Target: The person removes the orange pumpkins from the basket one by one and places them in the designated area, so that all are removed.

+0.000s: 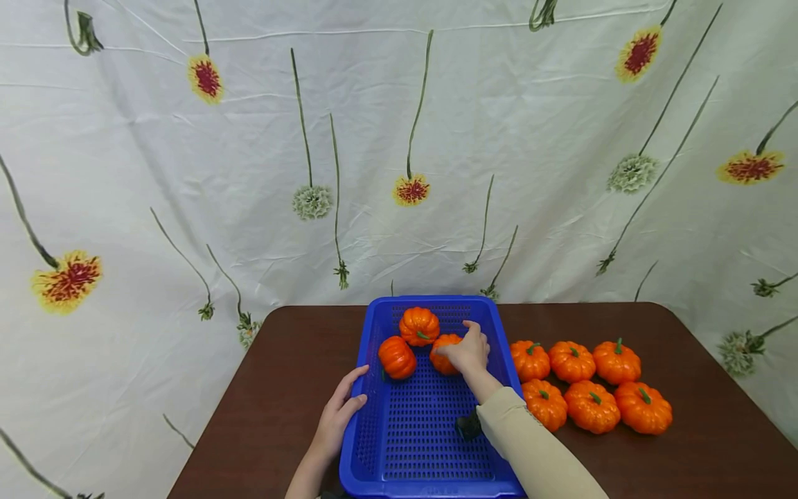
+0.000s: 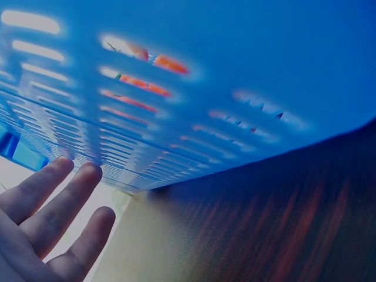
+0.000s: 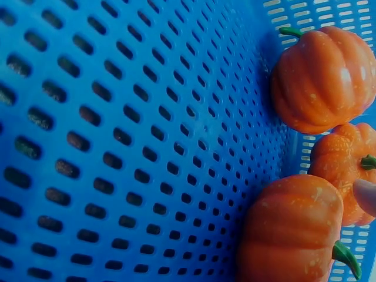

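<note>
Three orange toy pumpkins lie at the far end of a blue perforated plastic basket (image 1: pixel 430 488): one at the back (image 1: pixel 419 326), one at the left (image 1: pixel 397 358) and one at the right (image 1: pixel 444 360). Over the right pumpkin is my right hand (image 1: pixel 469 352), thumb and forefinger spread apart. In the right wrist view the thumb tip (image 3: pixel 365 195) shows apart from the nearest pumpkin (image 3: pixel 291 229). My left hand (image 1: pixel 337 419) is at the basket's left side; its fingers (image 2: pixel 59 194) look extended in the left wrist view. Whether they touch the wall I cannot tell.
To the right of the basket, several more orange pumpkins (image 1: pixel 593 407) stand in two rows on the dark brown table (image 1: pixel 274 388). A white flower-printed cloth (image 1: pixel 374 138) hangs behind the table. A small black object (image 1: pixel 469 425) is at the right wrist.
</note>
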The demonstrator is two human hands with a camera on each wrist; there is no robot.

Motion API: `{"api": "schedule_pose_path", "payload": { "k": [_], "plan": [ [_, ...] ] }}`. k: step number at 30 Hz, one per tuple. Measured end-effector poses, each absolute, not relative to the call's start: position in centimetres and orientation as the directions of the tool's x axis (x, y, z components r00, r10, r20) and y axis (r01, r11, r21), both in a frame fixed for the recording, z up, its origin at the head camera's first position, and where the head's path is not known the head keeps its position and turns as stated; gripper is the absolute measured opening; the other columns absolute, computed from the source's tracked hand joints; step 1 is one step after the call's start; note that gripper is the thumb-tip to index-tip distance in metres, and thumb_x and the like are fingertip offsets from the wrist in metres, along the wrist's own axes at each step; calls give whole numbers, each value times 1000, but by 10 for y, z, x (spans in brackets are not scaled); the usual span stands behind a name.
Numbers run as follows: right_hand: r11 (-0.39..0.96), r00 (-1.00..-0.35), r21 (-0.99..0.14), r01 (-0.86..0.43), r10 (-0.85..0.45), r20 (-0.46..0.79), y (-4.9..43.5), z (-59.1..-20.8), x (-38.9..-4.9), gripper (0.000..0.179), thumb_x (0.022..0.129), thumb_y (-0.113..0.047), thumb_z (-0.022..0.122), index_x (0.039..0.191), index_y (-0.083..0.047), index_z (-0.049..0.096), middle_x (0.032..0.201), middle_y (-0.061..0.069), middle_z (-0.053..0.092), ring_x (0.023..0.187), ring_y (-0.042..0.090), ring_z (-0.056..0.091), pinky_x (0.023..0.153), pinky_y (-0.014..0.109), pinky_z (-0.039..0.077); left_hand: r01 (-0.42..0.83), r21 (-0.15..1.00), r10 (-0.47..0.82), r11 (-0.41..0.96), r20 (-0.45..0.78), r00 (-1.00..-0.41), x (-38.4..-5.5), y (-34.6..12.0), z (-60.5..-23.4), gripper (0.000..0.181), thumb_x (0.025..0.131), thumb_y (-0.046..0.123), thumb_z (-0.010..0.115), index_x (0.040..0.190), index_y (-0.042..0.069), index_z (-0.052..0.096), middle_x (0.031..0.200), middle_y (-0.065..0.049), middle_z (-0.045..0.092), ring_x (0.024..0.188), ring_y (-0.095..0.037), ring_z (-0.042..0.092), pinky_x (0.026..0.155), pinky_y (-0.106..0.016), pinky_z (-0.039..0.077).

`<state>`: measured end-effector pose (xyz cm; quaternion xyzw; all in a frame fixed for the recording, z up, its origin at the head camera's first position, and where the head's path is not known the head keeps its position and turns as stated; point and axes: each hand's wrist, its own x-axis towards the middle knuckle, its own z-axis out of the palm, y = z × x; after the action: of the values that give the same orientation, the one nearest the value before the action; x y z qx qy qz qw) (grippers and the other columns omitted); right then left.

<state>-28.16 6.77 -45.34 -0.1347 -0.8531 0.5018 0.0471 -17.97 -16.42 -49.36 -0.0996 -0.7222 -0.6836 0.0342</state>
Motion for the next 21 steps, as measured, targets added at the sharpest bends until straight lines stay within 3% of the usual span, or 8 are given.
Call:
{"api": "schedule_pose_path", "payload": {
  "k": [10,21],
  "plan": [
    [500,-961,-833,237,248,-124,70,-450,-278,77,63,-13,82,130,-3,46,122,26,50,112,45,40,91,55,36,190,981,97,47,185,-978,-180,-164,-493,42,95,9,46,137,8,43,135,-21,45,106,-38,52,79,-35,50],
    [454,-962,-853,257,200,-184,70,-451,-276,77,62,-7,82,129,-2,46,124,28,42,112,49,37,88,55,39,187,981,95,45,182,-979,-180,-164,-493,43,95,8,46,137,9,44,133,-22,46,104,-38,52,78,-36,50]
  ]
}}
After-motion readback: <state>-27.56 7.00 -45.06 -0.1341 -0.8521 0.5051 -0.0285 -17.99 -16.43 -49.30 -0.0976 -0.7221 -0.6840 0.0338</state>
